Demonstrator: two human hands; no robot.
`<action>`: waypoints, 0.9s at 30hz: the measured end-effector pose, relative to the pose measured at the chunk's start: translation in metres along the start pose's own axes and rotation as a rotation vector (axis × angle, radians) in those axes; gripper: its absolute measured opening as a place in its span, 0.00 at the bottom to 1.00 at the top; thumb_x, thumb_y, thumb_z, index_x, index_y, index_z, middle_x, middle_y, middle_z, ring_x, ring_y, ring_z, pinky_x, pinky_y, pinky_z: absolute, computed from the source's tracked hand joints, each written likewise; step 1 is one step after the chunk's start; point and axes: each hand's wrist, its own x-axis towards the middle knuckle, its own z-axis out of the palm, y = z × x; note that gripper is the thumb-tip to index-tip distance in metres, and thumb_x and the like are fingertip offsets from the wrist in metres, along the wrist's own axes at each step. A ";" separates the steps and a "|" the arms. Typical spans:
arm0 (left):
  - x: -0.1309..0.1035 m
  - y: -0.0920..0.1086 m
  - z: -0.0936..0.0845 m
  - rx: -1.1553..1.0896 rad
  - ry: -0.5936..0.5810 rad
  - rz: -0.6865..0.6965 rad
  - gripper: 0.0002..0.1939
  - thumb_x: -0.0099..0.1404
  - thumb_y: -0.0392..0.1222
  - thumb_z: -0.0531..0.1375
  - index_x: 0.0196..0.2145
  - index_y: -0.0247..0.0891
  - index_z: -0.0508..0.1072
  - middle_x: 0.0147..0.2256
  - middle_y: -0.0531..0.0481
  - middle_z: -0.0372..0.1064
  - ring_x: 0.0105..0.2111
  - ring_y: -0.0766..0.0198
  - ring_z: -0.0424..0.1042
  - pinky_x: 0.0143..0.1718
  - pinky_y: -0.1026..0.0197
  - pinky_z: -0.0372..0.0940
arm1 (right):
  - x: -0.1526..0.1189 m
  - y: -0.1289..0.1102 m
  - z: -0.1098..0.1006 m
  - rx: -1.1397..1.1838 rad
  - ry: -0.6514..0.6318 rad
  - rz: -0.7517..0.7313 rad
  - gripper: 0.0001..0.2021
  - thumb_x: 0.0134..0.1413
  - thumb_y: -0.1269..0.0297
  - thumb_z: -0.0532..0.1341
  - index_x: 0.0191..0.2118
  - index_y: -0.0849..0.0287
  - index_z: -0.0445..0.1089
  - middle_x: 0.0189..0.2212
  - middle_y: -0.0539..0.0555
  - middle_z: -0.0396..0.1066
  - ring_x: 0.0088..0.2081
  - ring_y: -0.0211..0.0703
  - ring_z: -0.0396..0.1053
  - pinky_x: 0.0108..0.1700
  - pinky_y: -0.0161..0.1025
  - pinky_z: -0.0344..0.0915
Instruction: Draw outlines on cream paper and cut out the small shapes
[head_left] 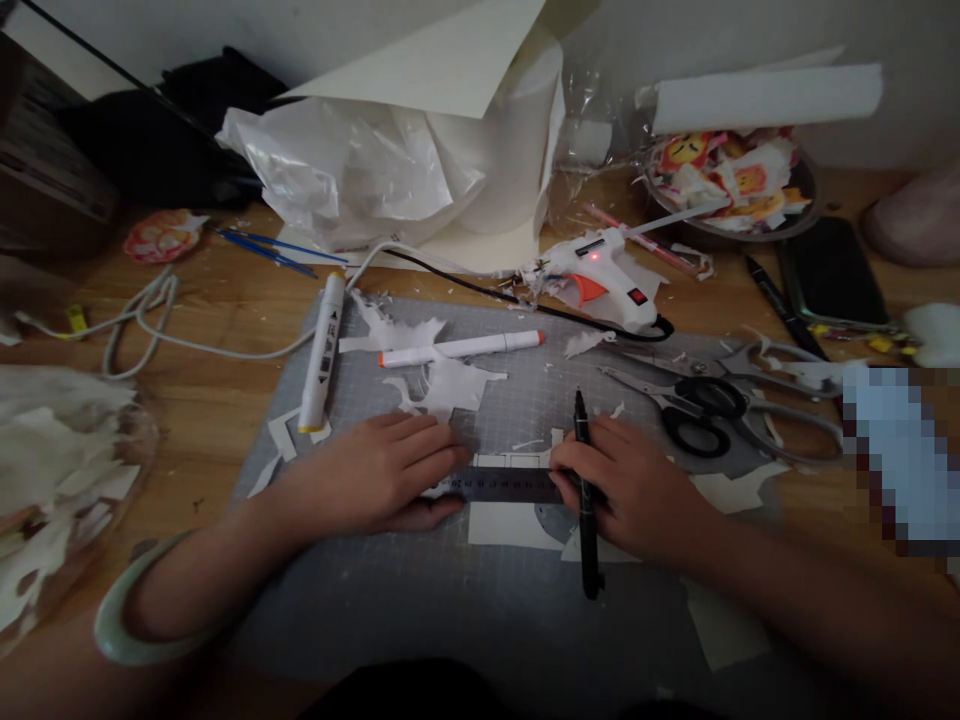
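Note:
A dark ruler lies across the cutting mat, along a narrow white paper strip with drawn lines. My left hand is closed around the ruler's left end, fingers along its far side and thumb along the near side. My right hand grips a black marker pen, tip pointing away from me. Its thumb and forefinger also touch the right end of the strip and ruler. Just below the ruler lies a white paper piece. Part of a grey disc shows beside it.
Beyond my hands are two white markers and paper scraps. Scissors lie to the right. A glue gun with a lit red light stands behind, near a bowl of wrappers and a phone.

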 end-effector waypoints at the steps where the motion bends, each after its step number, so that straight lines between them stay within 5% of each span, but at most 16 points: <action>1: 0.000 0.000 0.000 0.000 0.000 -0.001 0.11 0.69 0.43 0.53 0.39 0.33 0.69 0.32 0.45 0.71 0.31 0.59 0.70 0.33 0.58 0.66 | 0.000 0.000 0.000 0.002 0.004 -0.003 0.07 0.59 0.71 0.54 0.35 0.61 0.69 0.29 0.56 0.65 0.33 0.46 0.61 0.37 0.40 0.57; 12: 0.000 0.001 -0.004 -0.003 -0.096 0.100 0.09 0.68 0.38 0.54 0.45 0.39 0.71 0.35 0.47 0.71 0.32 0.58 0.68 0.33 0.57 0.64 | -0.001 0.001 0.001 0.015 0.016 -0.010 0.07 0.59 0.71 0.54 0.37 0.61 0.69 0.28 0.56 0.65 0.33 0.46 0.61 0.36 0.40 0.57; 21: 0.000 0.005 -0.006 -0.073 -0.159 0.043 0.13 0.69 0.37 0.53 0.50 0.39 0.69 0.38 0.46 0.69 0.33 0.57 0.67 0.34 0.56 0.62 | 0.001 0.001 0.000 0.004 0.007 -0.002 0.07 0.59 0.70 0.54 0.35 0.61 0.69 0.28 0.56 0.66 0.32 0.46 0.62 0.35 0.40 0.58; 27: 0.002 0.012 -0.004 -0.178 -0.186 -0.039 0.15 0.68 0.33 0.52 0.52 0.38 0.67 0.38 0.47 0.69 0.34 0.58 0.66 0.36 0.56 0.60 | 0.000 -0.002 -0.002 0.160 0.164 0.042 0.10 0.64 0.63 0.51 0.39 0.59 0.68 0.27 0.53 0.69 0.30 0.43 0.66 0.33 0.39 0.60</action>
